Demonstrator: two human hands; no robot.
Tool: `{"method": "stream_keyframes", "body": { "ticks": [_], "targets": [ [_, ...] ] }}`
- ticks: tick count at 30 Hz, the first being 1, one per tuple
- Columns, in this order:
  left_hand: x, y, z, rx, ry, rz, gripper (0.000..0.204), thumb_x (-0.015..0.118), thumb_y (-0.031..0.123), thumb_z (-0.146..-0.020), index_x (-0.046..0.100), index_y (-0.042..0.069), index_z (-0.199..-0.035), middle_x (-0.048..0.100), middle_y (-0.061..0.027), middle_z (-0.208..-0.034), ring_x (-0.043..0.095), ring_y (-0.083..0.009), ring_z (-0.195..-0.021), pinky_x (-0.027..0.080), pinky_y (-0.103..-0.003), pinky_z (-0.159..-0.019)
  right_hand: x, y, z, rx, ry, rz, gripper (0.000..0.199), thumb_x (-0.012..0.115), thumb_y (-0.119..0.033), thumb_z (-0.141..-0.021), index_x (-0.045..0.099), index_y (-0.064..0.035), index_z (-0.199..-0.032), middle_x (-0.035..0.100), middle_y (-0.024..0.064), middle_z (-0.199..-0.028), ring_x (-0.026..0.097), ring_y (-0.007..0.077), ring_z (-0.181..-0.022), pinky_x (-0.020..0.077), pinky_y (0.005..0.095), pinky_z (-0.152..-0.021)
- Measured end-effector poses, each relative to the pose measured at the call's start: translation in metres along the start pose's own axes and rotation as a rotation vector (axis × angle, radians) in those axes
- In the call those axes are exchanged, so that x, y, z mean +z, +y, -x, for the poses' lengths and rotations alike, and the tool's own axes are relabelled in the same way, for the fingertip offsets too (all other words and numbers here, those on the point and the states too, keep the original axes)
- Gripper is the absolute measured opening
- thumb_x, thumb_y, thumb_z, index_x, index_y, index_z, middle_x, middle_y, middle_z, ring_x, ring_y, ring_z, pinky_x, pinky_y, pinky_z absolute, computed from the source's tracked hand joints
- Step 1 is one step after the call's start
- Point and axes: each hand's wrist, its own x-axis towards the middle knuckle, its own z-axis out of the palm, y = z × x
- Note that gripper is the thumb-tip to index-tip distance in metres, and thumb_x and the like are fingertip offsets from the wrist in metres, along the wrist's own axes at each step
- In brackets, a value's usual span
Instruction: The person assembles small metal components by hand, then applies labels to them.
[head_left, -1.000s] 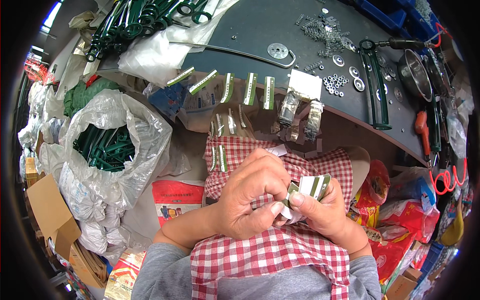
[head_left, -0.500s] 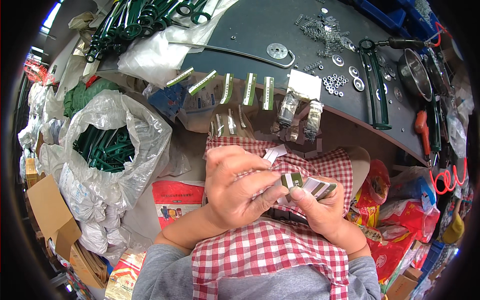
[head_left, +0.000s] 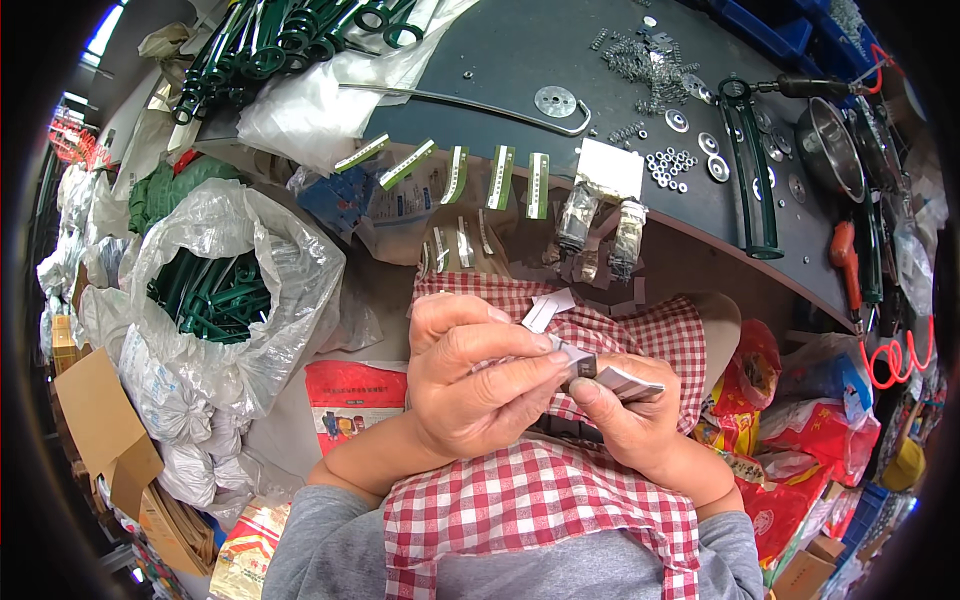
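Note:
My right hand (head_left: 640,420) grips a small stack of label stickers (head_left: 632,385) between thumb and fingers, over my lap. The thumb and fingers of my left hand (head_left: 485,375) are pinched on the near end of a label (head_left: 572,362) that sticks out from the stack; its tip is hidden by the fingers. Just beyond the hands, white paper slips (head_left: 547,309) lie on the red checked apron (head_left: 540,490). Several green and white label stickers (head_left: 501,178) hang in a row along the table's front edge.
Springs (head_left: 640,70), washers (head_left: 672,168), a hooked metal rod (head_left: 450,101) and a green frame part (head_left: 748,175) lie on the dark table (head_left: 480,55). A clear bag (head_left: 300,290) of green parts stands at left. An orange-red tool (head_left: 845,262) hangs at right.
The label between my hands has tipped, so its green face shows less. My right hand has turned the stack flatter; my left hand has shifted only slightly.

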Motion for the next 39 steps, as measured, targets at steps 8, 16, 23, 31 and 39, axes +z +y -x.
{"method": "stream_keyframes", "body": {
  "ticks": [8,16,23,31,39],
  "targets": [
    [0.002,-0.014,0.0,-0.101,-0.218,0.272,0.015,0.066,0.008,-0.062,0.057,0.009,-0.073,0.057,-0.0043,-0.089,0.05,-0.0263,-0.089,0.039,-0.035,-0.076,-0.022,0.006,-0.008,0.315,0.014,-0.328,0.016,0.053,-0.012,-0.085,0.058,0.0031,-0.087,0.061,0.0073,-0.072,0.058,0.012,-0.062,0.0483,0.0252,-0.058],
    [0.013,-0.022,0.026,-0.057,-0.246,0.178,0.019,0.067,0.008,-0.057,0.058,0.01,-0.073,0.055,-0.0022,-0.092,0.048,-0.0242,-0.093,0.036,-0.036,-0.078,-0.02,0.043,-0.012,0.622,-0.082,-0.305,0.018,0.062,-0.017,-0.078,0.058,0.001,-0.081,0.056,0.0041,-0.062,0.054,0.0107,-0.055,0.0439,0.023,-0.049],
    [0.017,-0.023,0.037,-0.051,-0.287,0.198,0.016,0.067,0.009,-0.059,0.059,0.011,-0.072,0.055,-0.0023,-0.091,0.048,-0.0253,-0.094,0.036,-0.037,-0.079,-0.025,0.05,-0.01,0.727,-0.205,-0.304,0.011,0.061,-0.012,-0.078,0.059,-0.001,-0.077,0.056,0.002,-0.061,0.052,0.0086,-0.051,0.042,0.0211,-0.05],
    [-0.017,-0.064,0.046,-0.907,0.258,0.916,0.01,0.058,0.011,-0.078,0.059,0.001,-0.078,0.049,-0.0087,-0.104,0.046,-0.0159,-0.096,0.035,-0.029,-0.085,-0.086,0.094,0.005,0.675,0.173,0.274,0.013,0.06,-0.01,-0.077,0.057,0.002,-0.081,0.059,0.0059,-0.063,0.055,0.009,-0.051,0.0437,0.0206,-0.048],
    [0.034,-0.128,0.123,-0.568,-0.293,-0.375,0.018,0.071,0.011,-0.06,0.061,0.009,-0.075,0.053,-0.006,-0.091,0.047,-0.0242,-0.089,0.036,-0.035,-0.077,-0.053,0.07,-0.006,0.562,0.141,-0.128,0.018,0.06,-0.008,-0.079,0.045,-0.0011,-0.087,0.057,0.008,-0.066,0.057,0.0123,-0.054,0.0465,0.0226,-0.049]
  ]
}}
